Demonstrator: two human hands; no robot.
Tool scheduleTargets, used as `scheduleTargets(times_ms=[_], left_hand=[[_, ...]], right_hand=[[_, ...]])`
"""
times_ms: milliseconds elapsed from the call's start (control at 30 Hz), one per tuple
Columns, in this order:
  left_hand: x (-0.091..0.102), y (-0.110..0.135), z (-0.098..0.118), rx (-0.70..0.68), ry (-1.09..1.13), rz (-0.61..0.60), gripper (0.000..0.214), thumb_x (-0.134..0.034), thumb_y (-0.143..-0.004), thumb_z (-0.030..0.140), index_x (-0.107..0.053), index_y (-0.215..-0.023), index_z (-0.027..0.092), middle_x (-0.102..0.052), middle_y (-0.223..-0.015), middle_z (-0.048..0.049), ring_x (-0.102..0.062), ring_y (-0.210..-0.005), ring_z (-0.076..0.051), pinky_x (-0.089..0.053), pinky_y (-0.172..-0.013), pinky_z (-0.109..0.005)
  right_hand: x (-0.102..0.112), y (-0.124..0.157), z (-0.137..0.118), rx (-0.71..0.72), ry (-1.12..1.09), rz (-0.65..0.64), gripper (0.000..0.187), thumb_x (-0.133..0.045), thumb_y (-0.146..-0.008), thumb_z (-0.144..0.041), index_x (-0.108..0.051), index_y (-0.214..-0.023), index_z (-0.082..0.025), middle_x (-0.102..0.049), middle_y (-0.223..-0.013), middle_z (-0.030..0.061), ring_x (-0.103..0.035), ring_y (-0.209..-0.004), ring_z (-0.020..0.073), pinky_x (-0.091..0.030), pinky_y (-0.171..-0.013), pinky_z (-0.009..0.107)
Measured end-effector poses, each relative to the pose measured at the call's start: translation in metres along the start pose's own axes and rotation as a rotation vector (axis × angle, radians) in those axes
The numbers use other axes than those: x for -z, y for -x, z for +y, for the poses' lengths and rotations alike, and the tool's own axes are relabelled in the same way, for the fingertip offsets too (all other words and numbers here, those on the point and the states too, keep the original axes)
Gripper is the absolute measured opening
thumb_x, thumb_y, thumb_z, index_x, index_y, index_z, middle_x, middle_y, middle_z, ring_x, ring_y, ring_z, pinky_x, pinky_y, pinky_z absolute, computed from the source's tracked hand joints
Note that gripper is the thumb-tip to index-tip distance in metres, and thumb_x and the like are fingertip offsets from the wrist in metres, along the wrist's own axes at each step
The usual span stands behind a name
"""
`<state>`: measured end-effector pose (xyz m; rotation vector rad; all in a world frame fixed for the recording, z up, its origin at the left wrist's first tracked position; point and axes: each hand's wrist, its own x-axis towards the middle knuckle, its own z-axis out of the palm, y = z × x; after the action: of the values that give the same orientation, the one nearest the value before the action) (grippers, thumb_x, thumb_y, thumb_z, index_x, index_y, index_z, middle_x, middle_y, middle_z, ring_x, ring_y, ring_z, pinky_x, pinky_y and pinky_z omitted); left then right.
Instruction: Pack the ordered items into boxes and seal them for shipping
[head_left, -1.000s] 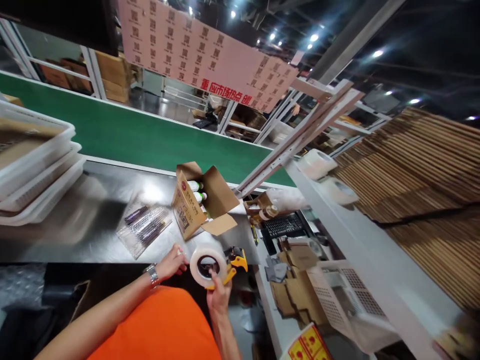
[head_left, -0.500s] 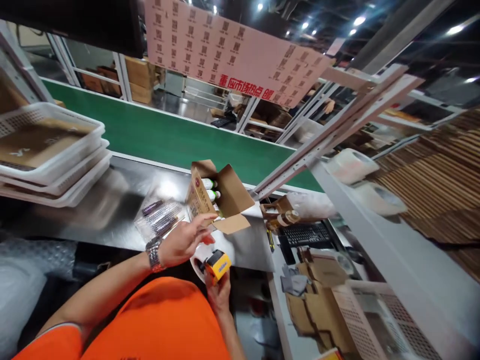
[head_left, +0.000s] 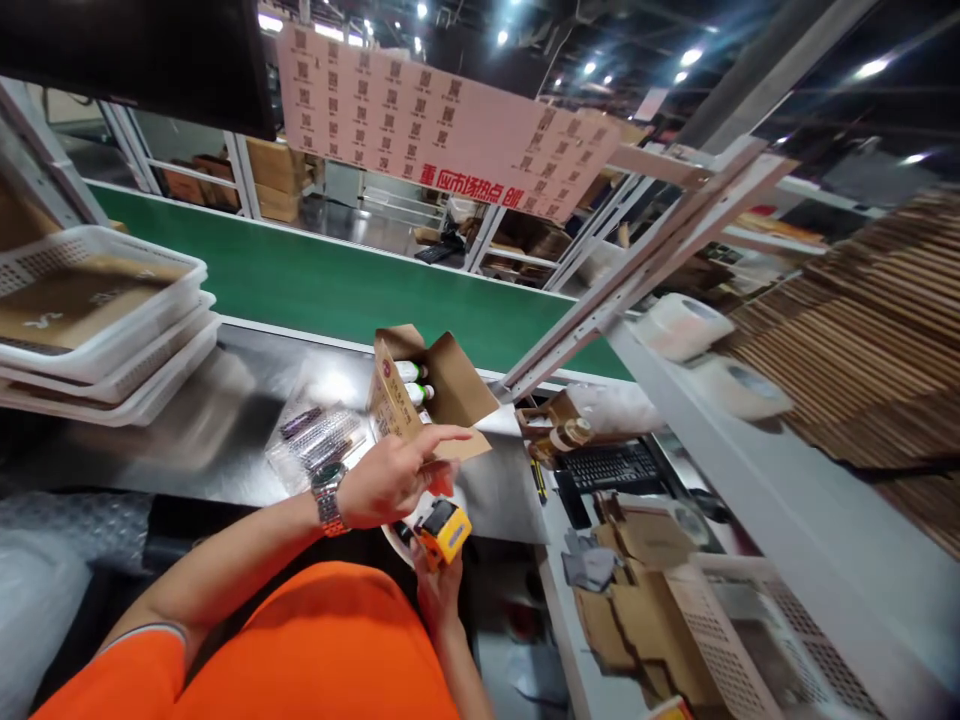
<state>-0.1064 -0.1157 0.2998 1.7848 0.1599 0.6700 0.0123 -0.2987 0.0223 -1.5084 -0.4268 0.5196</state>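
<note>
An open cardboard box stands on the steel bench with several white bottles with green caps inside. My left hand, a metal watch at its wrist, reaches to the near side of the box. Its index finger lies stretched out along the near flap, while the other fingers bend a little and are partly hidden. Close below, my right hand is wrapped round a yellow tape dispenser with a black top and a large roll of tape. The dispenser sits just in front of the box.
Bubble-wrapped items lie left of the box, and stacked white baskets stand farther left. Behind runs a green conveyor belt. To the right are a slanted metal post, a keyboard, flattened cardboard and tape rolls.
My left hand has moved right, its index finger reaching farther along the near flap. The tape dispenser in my right hand has shifted slightly right. The camera view has tilted a little.
</note>
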Motion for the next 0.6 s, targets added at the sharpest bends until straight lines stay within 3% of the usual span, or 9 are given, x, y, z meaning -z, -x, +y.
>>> scheduleTargets(times_ms=[133, 267, 400, 533, 600], left_hand=[[-0.003, -0.011, -0.011, 0.046, 0.232, -0.026, 0.045, -0.063, -0.108, 0.024, -0.064, -0.152, 0.015, -0.083, -0.079, -0.0068, -0.078, -0.070, -0.023, -0.061, -0.072, -0.031], [-0.005, -0.020, -0.017, 0.136, 0.324, 0.062, 0.044, -0.079, -0.101, 0.029, -0.070, -0.141, 0.014, -0.081, -0.074, -0.0076, -0.079, -0.068, -0.023, -0.060, -0.067, -0.029], [0.003, -0.025, -0.008, 0.069, 0.270, 0.169, 0.046, -0.076, -0.103, 0.034, -0.067, -0.144, 0.016, -0.081, -0.074, -0.0044, -0.076, -0.063, -0.020, -0.057, -0.060, -0.025], [0.012, -0.028, 0.011, -0.017, 0.177, 0.236, 0.049, -0.075, -0.105, 0.033, -0.064, -0.150, 0.018, -0.083, -0.079, -0.0026, -0.080, -0.070, -0.019, -0.060, -0.067, -0.024], [0.002, -0.026, 0.014, -0.026, 0.130, 0.229, 0.045, -0.076, -0.104, 0.031, -0.069, -0.147, 0.019, -0.083, -0.081, -0.0033, -0.081, -0.073, -0.020, -0.061, -0.071, -0.025]], right_hand=[[0.009, 0.005, -0.012, -0.044, 0.014, -0.132, 0.060, -0.100, -0.069, -0.068, -0.081, -0.100, -0.021, -0.086, -0.094, 0.0130, -0.082, -0.085, 0.0327, -0.069, -0.074, 0.042], [0.010, 0.006, -0.019, 0.054, 0.088, -0.239, 0.054, -0.095, -0.080, -0.062, -0.079, -0.115, -0.024, -0.088, -0.102, 0.0115, -0.083, -0.090, 0.0317, -0.069, -0.078, 0.042], [0.017, 0.005, -0.004, 0.200, 0.251, -0.109, 0.049, -0.092, -0.081, -0.057, -0.076, -0.112, -0.022, -0.083, -0.093, 0.0084, -0.078, -0.079, 0.0289, -0.066, -0.072, 0.041], [0.048, 0.007, 0.023, 0.268, 0.411, -0.006, 0.050, -0.092, -0.074, -0.040, -0.079, -0.121, -0.027, -0.083, -0.106, 0.0106, -0.079, -0.096, 0.0361, -0.067, -0.092, 0.054], [0.063, 0.008, 0.030, 0.264, 0.472, 0.027, 0.052, -0.090, -0.072, -0.034, -0.081, -0.123, -0.029, -0.083, -0.111, 0.0117, -0.078, -0.103, 0.0390, -0.065, -0.098, 0.057]])
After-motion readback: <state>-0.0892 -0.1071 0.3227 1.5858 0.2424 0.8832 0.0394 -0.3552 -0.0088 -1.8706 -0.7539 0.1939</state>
